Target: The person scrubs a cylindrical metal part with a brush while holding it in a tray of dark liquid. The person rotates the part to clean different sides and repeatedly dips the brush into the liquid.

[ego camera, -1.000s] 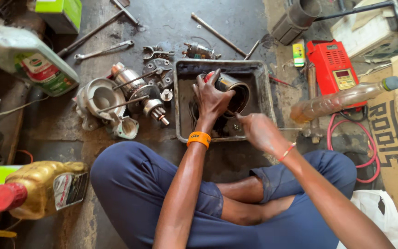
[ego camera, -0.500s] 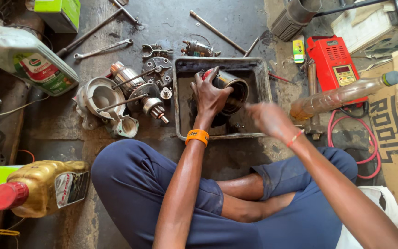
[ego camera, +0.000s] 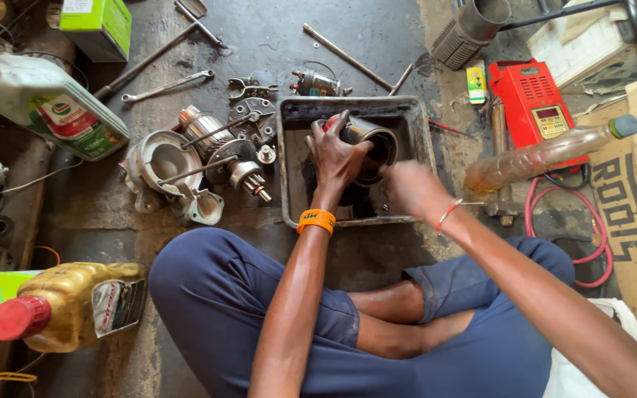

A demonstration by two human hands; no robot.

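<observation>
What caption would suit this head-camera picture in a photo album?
Seated cross-legged, a person's left hand holds a metal cylinder over a dark tray, right hand beside it.

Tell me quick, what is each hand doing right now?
Left hand: closed around the metal cylinder over the tray.
Right hand: blurred, beside the cylinder's open end; grip cannot be told.

Surface: oil-stained concrete floor.
Centre: dark metal tray.
Left: dismantled motor parts, spanner, white oil jug, gold oil jug.
Right: red meter box, plastic bottle.
</observation>
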